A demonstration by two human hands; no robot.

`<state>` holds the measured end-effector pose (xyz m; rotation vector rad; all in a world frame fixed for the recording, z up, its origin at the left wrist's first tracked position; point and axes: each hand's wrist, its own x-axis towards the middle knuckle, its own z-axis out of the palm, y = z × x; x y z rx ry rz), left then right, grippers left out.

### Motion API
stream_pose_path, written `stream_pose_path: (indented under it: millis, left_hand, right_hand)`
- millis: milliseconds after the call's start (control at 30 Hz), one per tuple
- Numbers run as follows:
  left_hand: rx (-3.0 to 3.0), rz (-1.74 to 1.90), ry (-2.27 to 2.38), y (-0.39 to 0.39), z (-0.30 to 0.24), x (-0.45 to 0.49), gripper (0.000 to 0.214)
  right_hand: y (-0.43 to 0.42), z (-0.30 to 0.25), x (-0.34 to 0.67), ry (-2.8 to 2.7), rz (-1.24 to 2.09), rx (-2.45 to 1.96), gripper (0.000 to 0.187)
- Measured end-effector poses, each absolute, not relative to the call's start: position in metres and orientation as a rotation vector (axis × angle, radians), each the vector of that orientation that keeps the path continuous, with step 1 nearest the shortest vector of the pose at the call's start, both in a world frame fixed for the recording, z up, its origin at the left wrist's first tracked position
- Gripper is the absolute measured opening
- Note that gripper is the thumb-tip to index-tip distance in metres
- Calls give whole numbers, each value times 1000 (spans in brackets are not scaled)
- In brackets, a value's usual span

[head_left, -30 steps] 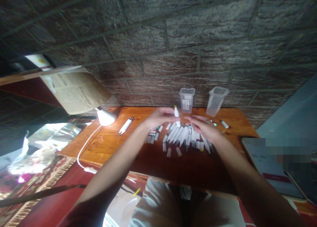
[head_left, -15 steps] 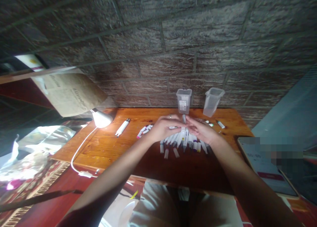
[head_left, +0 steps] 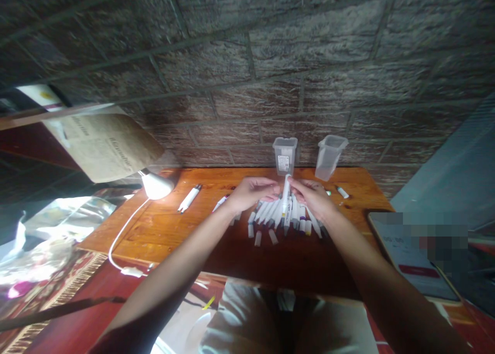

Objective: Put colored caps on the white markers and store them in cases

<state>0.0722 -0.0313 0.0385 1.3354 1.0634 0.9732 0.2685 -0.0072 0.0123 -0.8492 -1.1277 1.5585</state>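
A white marker (head_left: 286,195) stands nearly upright above the pile, with my right hand (head_left: 311,195) pinching it near its top. Just left of it is my left hand (head_left: 253,191), thumb and fingers drawn together; whatever they may hold is hidden. Under both hands a heap of white markers (head_left: 266,213) lies fanned out on the wooden table (head_left: 154,235), some with grey, purple or yellow ends. A few short light caps or marker ends (head_left: 273,236) lie at the heap's near edge.
Two clear plastic containers, one labelled (head_left: 285,155) and one plain (head_left: 330,157), stand by the brick wall. Markers (head_left: 189,198) lie at left and one teal-ended marker (head_left: 342,192) at right. A white lamp (head_left: 158,186) with its cord and a tablet (head_left: 413,261) flank the table.
My hands have come apart slightly, the left one moving left. The marker in my right hand now shows more fully between them. The view has shifted a little.
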Motion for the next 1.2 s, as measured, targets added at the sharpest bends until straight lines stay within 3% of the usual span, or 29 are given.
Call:
stream_pose_path:
  millis: [600, 800, 933, 1067, 1200]
  left_hand:
    - [1395, 933, 1127, -38, 43, 67, 39]
    - [1644, 846, 1580, -49, 60, -30, 43]
    - [1839, 472, 2182, -56, 65, -90, 31]
    - [1775, 253, 2430, -55, 55, -116, 15]
    - [1721, 97, 2575, -49, 41, -118, 16]
  right_hand:
    - [-11, 1, 263, -1244, 1457, -903, 41]
    - [-6, 0, 268, -1191, 1425, -931, 44]
    - [-6, 2, 270, -1208, 1408, -928, 42]
    - [-8, 3, 270, -1208, 1399, -961, 44]
    - [-8, 2, 271, -1211, 1386, -970, 44]
